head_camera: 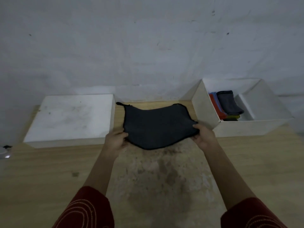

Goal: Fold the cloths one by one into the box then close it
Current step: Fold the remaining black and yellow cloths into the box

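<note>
Pale wood with a dark stained patch in the middle, the surface (49, 170) stands against a bare grey-white wall (148, 46). Both hands are stretched forward over it, and between them hangs the dark grey cloth (156, 125), spread out and not yet folded. The left hand (116, 142) pinches the near left corner with curled fingers, and the right hand (204, 137) pinches the near right corner in the same way. The far edge of the cloth seems to lie on the surface beyond the hands, while the near edge is lifted a little and sags between them. Just beyond the right hand and to its right stands the white box (238, 129), open, and inside it, against its left wall, I see a row of folded cloths (230, 106) in red, blue, grey and yellow. Beyond the left hand and to its left lies a flat white piece, which I judge to be the lid (69, 117). So the task looks well advanced: several cloths are already in the box. What is left is to fold this grey one, put it in, and close the box. I see no other loose cloth on the surface.
</note>
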